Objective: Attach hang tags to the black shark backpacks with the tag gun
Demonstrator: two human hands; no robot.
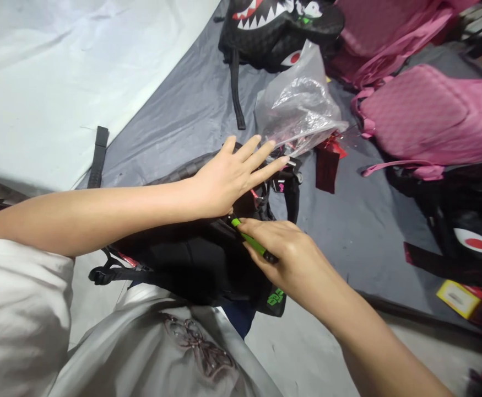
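Note:
A black backpack lies in front of me at the near edge of the grey cloth, with green marking at its lower right corner. My left hand is spread flat over its upper part, palm down and fingers apart. Just below that palm, my right hand grips a slim green tool with black ends; its exact kind is unclear. The tool's far end points at the backpack's surface, close to the heel of my left hand. Whether that end touches the fabric is hard to see.
A crumpled clear plastic bag rests beyond my left fingertips. Behind it sits a black backpack with printed shark teeth. Pink backpacks lie to the right, near another black bag with a red eye. White sheeting covers the left.

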